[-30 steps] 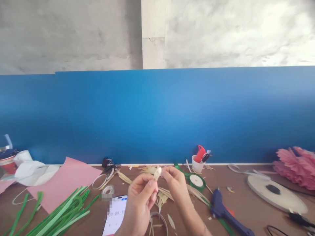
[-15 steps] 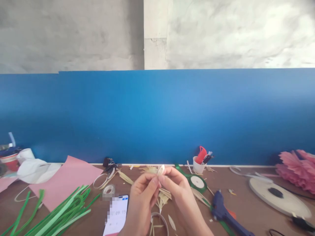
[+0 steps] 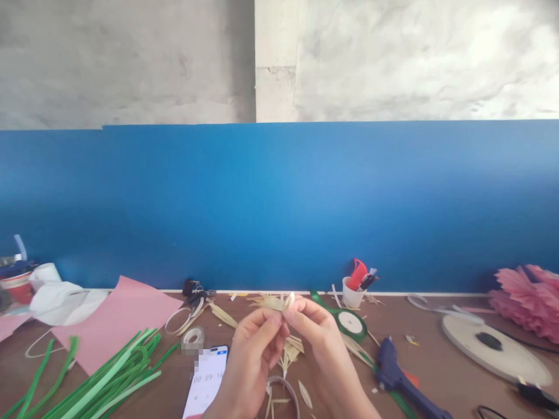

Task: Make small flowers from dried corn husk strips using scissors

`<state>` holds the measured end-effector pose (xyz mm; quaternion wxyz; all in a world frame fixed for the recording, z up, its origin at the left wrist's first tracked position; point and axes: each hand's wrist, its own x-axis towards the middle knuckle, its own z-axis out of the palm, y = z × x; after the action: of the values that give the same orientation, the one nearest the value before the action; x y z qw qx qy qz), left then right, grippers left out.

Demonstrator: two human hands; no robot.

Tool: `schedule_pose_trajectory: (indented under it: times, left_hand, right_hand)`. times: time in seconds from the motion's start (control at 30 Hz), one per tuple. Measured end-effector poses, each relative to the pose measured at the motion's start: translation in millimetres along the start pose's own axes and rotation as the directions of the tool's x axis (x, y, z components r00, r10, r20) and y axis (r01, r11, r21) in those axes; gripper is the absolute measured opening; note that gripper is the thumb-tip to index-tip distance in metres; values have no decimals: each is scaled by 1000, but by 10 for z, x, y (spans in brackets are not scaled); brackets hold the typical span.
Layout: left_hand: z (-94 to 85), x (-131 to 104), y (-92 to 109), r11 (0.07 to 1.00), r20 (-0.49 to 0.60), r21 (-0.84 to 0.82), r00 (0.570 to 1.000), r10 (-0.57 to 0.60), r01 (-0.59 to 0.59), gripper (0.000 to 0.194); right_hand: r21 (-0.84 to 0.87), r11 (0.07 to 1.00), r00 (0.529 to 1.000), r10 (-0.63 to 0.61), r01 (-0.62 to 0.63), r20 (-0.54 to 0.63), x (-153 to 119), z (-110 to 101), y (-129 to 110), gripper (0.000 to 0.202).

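Item one, held: a small pale piece, husk-like, tip upward, raised in front of me above the bench and taken here as the centre of the dial, as I see it. Item two: my left hand, on the 7 o'clock side, thumb and forefinger closed in a pinch at the piece's lower end, remaining fingers curled beneath, partly hidden. Item three: my right hand, on the 5 o'clock side, thumb and forefinger likewise brought together at the piece near its tip, palm loosely rounded; whether other fingers touch it, I cannot tell. Step in hand, by my judgement: shaping or folding the piece between both pairs of fingertips. Next move, also by judgement: calls for a steady hold from the left and a light, precise turn or press from the right, as the piece looks thin and apt to crease or slip. Surrounding stock: dry husk strips at 9 o'clock, just beside it in view but lying on the bench; a green ribbon spool between 3 and 4; a white cup of tools at 3; a dark blue glue gun at 4; a phone between 7 and 8; green fuzzy stems between 8 and 9; a pink sheet at 9, well apart.
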<state>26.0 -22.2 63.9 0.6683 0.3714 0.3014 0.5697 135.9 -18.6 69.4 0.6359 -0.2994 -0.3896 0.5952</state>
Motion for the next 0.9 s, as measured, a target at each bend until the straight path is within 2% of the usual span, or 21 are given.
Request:
schedule_pose_trajectory:
  times: [0.1, 0.27, 0.33, 0.37, 0.4, 0.43, 0.5, 0.57, 0.6, 0.67, 0.8, 0.9]
  left_hand:
    - [-3, 8, 17, 1000, 22, 10, 999, -30, 29, 31]
    - [-22, 16, 17, 1000, 26, 5, 1000, 12, -12, 31]
    - [-21, 12, 20, 1000, 30, 2, 999, 12, -13, 32]
    - [-20, 10, 24, 1000, 32, -1, 999, 11, -11, 32]
    - [-18, 8, 29, 1000, 33, -8, 999, 5, -5, 32]
    - [-16, 7, 34, 1000, 36, -15, 999, -6, 7, 31]
    - [-13, 4, 47, 999, 43, -32, 998, -36, 37, 32]
    - [-12, 2, 56, 997, 54, -46, 997, -63, 65, 32]
    - [-13, 1, 58, 996, 57, -52, 996, -68, 71, 32]
    - [-18, -1, 56, 995, 54, -63, 996, -71, 75, 32]
    - [-36, 2, 42, 995, 61, -67, 996, -69, 74, 31]
    - [-38, 12, 44, 994, 63, -68, 994, -86, 90, 32]
  right_hand:
    - [-7, 1000, 999, 21, -21, 27, 0, 1, -19, 25]
    - [-67, 996, 998, 61, -59, 27, 13, -28, -31, 28]
    - [-166, 986, 1000, -13, 9, -21, 13, -62, -23, 21]
    - [-266, 960, 994, -100, 85, -44, 11, -82, -17, 17]
    - [-391, 901, 974, -223, 188, -44, 7, -103, -12, 19]
    - [-517, 799, 933, -360, 305, -6, 2, -122, -7, 25]
    - [-695, 508, 800, -576, 509, 165, -3, -151, -5, 30]
    - [-752, 259, 673, -670, 606, 313, 2, -162, -12, 25]
    - [-762, 181, 633, -690, 622, 352, 9, -163, -19, 21]
    - [-774, 118, 603, -702, 623, 379, 27, -159, -36, 15]
    - [-772, 105, 626, -657, 627, 420, 51, -168, -73, 15]
    - [-763, 3, 596, -627, 646, 502, 46, -185, -101, 17]
